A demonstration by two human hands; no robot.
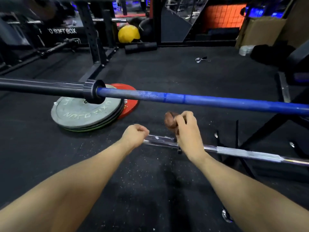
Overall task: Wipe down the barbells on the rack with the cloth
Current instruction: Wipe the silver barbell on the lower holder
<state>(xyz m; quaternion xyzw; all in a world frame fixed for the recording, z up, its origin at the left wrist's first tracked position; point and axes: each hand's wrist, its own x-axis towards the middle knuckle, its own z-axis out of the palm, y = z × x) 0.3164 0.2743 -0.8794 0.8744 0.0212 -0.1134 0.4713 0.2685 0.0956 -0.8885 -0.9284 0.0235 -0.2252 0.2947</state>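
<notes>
Blue barbell point(192, 98): horizontal, crossing above the floor. Silver barbell point(242, 152): lower, nearer the person than the blue barbell. Right hand point(187, 129): fingers pinched around a bunched brown cloth point(169, 120), between the 2 bars. Left hand point(135, 133): fisted, empty, at the silver barbell's end. Grey plates point(83, 114): under the blue barbell's sleeve.

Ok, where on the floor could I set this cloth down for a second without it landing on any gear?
Bare black mat lies beyond the blue barbell, between the rack foot and the spring collar. More bare mat sits near you, between your forearms, under the chrome barbell. The left is crowded: stacked plates under the black sleeve.
</notes>
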